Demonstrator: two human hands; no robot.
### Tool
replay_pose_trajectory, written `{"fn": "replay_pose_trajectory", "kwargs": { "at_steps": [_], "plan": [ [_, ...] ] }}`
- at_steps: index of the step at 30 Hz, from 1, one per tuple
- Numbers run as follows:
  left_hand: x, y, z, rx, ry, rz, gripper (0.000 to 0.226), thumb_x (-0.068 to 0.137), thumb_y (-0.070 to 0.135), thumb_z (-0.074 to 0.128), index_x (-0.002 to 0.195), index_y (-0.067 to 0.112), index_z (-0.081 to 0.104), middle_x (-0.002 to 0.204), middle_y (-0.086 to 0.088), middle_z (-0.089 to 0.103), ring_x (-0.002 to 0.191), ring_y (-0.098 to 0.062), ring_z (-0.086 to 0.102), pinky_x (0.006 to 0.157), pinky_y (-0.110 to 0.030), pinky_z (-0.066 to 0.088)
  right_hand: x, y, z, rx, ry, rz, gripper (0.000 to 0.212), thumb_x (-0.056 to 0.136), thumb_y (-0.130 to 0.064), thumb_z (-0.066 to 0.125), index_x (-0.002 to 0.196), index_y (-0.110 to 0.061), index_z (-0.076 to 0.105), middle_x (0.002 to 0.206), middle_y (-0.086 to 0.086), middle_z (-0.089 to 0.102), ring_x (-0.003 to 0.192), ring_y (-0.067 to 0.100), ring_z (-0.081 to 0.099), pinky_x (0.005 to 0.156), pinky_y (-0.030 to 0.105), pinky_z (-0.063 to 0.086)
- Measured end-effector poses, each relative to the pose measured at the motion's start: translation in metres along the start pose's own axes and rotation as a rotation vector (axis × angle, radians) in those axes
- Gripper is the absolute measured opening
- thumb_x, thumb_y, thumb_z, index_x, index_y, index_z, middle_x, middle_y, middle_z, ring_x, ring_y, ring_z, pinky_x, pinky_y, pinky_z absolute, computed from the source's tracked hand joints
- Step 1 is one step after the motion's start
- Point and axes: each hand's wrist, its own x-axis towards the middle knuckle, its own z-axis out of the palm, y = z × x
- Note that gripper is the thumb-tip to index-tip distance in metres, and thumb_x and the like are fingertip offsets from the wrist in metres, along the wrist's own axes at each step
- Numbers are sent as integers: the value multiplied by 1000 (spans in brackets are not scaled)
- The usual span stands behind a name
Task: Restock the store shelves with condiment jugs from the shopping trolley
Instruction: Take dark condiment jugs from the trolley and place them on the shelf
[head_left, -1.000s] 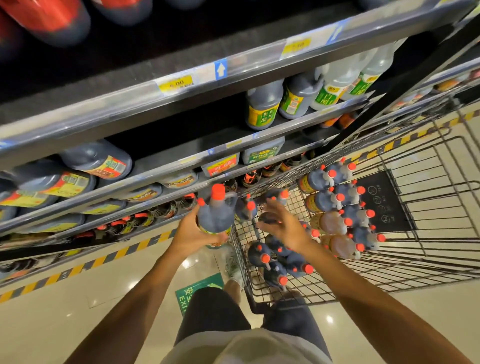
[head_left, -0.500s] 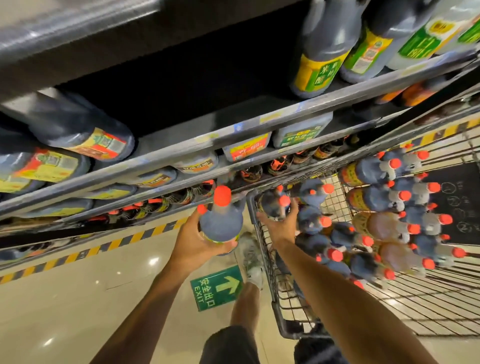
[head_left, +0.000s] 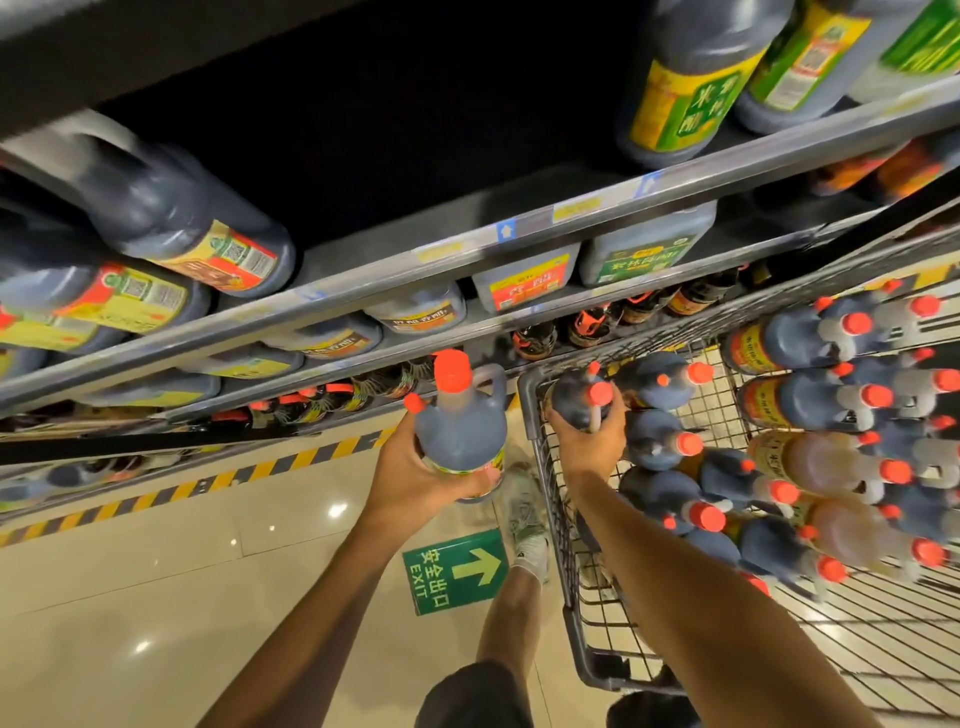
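**Two jugs in hand, between trolley and shelves**

The person is standing between the trolley (head_left: 535, 415) and the shelves (head_left: 467, 249), and the step in hand seems to be the carrying over of jugs. The left hand (head_left: 415, 478) is gripping a dark jug (head_left: 460, 426) from below and at the side; this jug is upright, clear of the trolley, and hanging over the floor (head_left: 156, 571) just beside the trolley's corner. The right hand (head_left: 587, 441) is curling its fingers around a second jug (head_left: 576, 400) at the near-left corner of the trolley. This second jug is at the rim, but I cannot tell whether it is already lifting free, because the hand is covering its lower part.

For the next move, I judge that the person is needing to bring both jugs toward a free place on a shelf. The widest dark gap is showing on the upper shelf, between the jugs at the left and those at the right. Each jug should go in upright, with the label to the front.

The trolley is holding many more jugs, lying on their sides with red caps pointing toward the camera; most are dark, a few are pale amber. The shelves are carrying dark jugs with yellow, red and green labels, and the lowest row is showing smaller bottles, though they are too blurred to describe well.
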Motion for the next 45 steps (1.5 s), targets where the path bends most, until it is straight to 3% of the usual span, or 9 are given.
{"fn": "replay_pose_trajectory", "kwargs": {
  "at_steps": [7, 14, 20, 23, 27, 29, 34, 38, 45],
  "plan": [
    [-15, 17, -4, -24, -15, 31, 69, 57, -2, 94, 109, 28, 61, 102, 24, 73, 96, -1, 70, 78, -17, 54, -16, -32, -38, -370, -89, -108, 83, 71, -37, 87, 141, -14, 50, 126, 11, 67, 114, 34, 62, 91, 41, 51],
    [-33, 55, -15, -54, -13, 57, 74, 58, -3, 93, 116, 29, 58, 112, 17, 68, 101, 7, 66, 86, -16, 53, -8, -41, -87, -669, -252, -187, 15, 86, -21, 69, 97, -12, 72, 87, 16, 72, 86, 39, 68, 58, 32, 35],
    [-13, 37, -15, -70, 26, 128, 82, 60, -4, 93, 132, 11, 56, 126, 2, 68, 114, -8, 66, 92, -23, 55, 25, -33, -73, -673, -234, -263, 14, 91, -19, 62, 92, -5, 64, 83, 21, 70, 77, 39, 66, 57, 32, 34],
    [-13, 31, -9, -73, 64, 108, 87, 53, 15, 98, 130, 17, 58, 125, 3, 69, 115, -12, 66, 95, -31, 54, 20, -32, -64, -668, -300, -206, 30, 93, -24, 62, 109, -1, 51, 98, 24, 69, 88, 42, 67, 61, 35, 39],
    [-12, 26, 2, -97, 89, 85, 82, 55, 5, 96, 125, 26, 59, 120, 14, 69, 113, -6, 65, 96, -32, 54, 11, -37, -53, -622, -372, -157, 51, 84, -30, 79, 109, -3, 42, 100, 10, 59, 90, 25, 61, 69, 33, 43],
    [-11, 24, 5, -92, 95, 71, 79, 55, 3, 96, 117, 34, 58, 113, 23, 70, 109, -1, 66, 92, -26, 54, 6, -34, -47, -528, -328, -91, 63, 75, -23, 87, 112, -1, 42, 105, 6, 49, 97, 27, 58, 75, 31, 43],
    [-9, 12, 7, -109, 90, 51, 77, 56, 5, 96, 116, 35, 59, 115, 18, 70, 109, -4, 67, 90, -23, 55, -1, -7, -36, -411, -187, -89, 89, 64, -17, 93, 134, -1, 39, 131, 19, 51, 124, 38, 48, 99, 41, 42],
    [-4, 7, 8, -95, 68, 58, 76, 57, 1, 95, 114, 34, 59, 111, 20, 71, 106, -1, 68, 86, -18, 54, 4, -6, -37, -439, -244, -37, 83, 69, -29, 91, 136, -10, 47, 125, 14, 65, 114, 36, 63, 88, 39, 51],
    [-15, 20, 5, -77, 31, 64, 74, 57, 0, 94, 113, 32, 59, 105, 30, 71, 102, 4, 67, 82, -15, 53, -16, -16, -72, -426, -242, -169, 82, 65, -31, 93, 132, -12, 51, 116, 11, 68, 105, 34, 65, 73, 26, 41]
  ]
}}
